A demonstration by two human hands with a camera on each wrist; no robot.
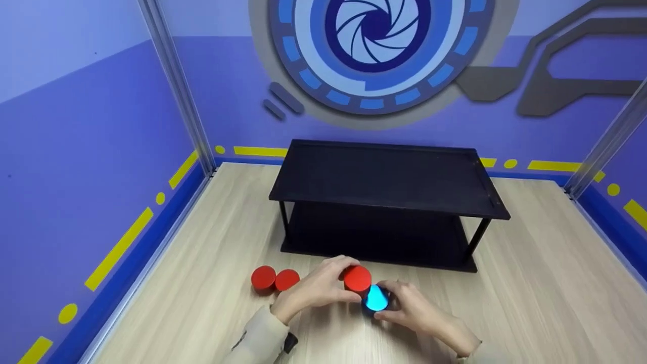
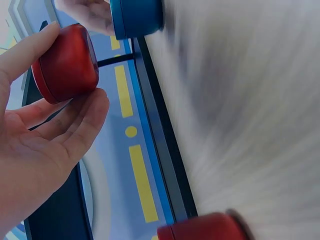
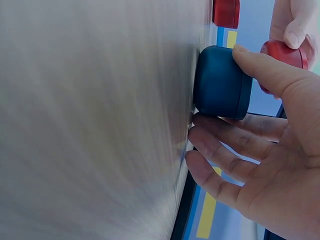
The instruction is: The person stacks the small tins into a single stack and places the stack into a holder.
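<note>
A glossy red round canister (image 1: 357, 279) is pinched between the thumb and fingers of my left hand (image 1: 321, 288). In the left wrist view this red canister (image 2: 69, 65) is raised off the tabletop. Just to its right and nearer me, a blue round canister (image 1: 376, 298) sits at the table surface, its top shining bright cyan in the head view. My right hand (image 1: 412, 308) grips it, the thumb on one side and fingers on the other, as the right wrist view shows on the blue canister (image 3: 222, 82). The red canister partly overlaps the blue one in the head view.
Left of my hands, two more red canisters, one farther left (image 1: 263, 279) and one beside it (image 1: 287, 279), stand side by side on the wooden table (image 1: 202, 303). A black two-tier rack (image 1: 384, 177) stands behind, before the purple-blue wall (image 1: 222, 91).
</note>
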